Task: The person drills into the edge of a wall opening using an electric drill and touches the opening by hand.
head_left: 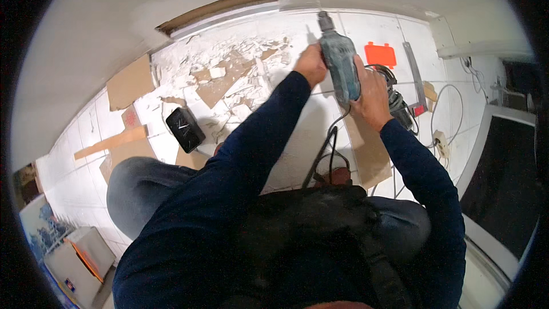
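Both my hands hold a grey-blue corded power drill (pixel 339 63), its dark chuck pointing away from me toward the wall. My left hand (pixel 311 66) is closed on the left side of its body, near the front. Around the rear right side wraps my right hand (pixel 373 96), fingers closed. No bit can be made out clearly at the chuck. From the drill's rear, a black cord (pixel 321 163) runs back toward my lap. A strip of cardboard (pixel 369 151) lies under and behind the right hand. The trigger is not visible.
White plaster debris (pixel 251 74) litters the tiles before a wall opening (pixel 223 8). To the right are an orange-red case (pixel 380 55), a metal square (pixel 414 68), a black tool (pixel 400 109) and a socket block (pixel 441 144). A black rectangular clock-like object (pixel 185 129) lies left, near a wooden strip (pixel 111 142).
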### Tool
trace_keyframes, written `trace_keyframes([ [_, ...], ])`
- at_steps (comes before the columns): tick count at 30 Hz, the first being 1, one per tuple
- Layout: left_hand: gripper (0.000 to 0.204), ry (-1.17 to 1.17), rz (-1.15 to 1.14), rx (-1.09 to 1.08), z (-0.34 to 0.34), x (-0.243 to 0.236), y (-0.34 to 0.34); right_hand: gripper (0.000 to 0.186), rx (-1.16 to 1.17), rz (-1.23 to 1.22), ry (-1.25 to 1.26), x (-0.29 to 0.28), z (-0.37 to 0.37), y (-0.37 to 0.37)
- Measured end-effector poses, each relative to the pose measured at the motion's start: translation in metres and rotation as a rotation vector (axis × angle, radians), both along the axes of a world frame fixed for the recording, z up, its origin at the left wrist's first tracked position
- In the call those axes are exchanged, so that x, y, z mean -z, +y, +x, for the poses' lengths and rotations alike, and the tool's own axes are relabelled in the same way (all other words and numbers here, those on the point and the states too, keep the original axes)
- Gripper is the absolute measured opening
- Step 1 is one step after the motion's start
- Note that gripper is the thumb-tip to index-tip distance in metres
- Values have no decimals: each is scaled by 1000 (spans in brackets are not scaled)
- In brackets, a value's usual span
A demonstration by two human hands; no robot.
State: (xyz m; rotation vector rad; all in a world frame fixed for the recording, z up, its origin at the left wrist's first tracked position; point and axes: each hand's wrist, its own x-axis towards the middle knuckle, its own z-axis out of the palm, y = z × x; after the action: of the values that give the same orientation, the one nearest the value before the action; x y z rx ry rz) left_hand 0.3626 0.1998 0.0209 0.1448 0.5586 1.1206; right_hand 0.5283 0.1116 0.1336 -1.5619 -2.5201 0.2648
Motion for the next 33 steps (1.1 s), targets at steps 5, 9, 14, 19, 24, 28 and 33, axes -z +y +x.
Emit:
trace_keyframes([
  [5,22,197,-3,-118,-55,57,12,99,-78,28,96,-2,-19,2],
  [9,20,96,-297,-192,-70,79,19,95,-210,-16,-67,6,-15,-11],
  [14,26,-57,-379,-193,-73,71,4,94,-271,-51,-95,10,-10,-31],
  [19,33,-53,-293,-285,-86,36,4,90,-309,7,-141,2,-7,-38],
  [24,23,-20,-257,-238,-94,19,3,96,-335,20,-116,0,-8,-36],
  [28,25,-19,-244,-245,-97,18,5,99,-353,60,-88,1,-9,-34],
  [33,28,-25,-219,-251,-98,17,6,100,-365,110,-90,7,-8,-29],
])
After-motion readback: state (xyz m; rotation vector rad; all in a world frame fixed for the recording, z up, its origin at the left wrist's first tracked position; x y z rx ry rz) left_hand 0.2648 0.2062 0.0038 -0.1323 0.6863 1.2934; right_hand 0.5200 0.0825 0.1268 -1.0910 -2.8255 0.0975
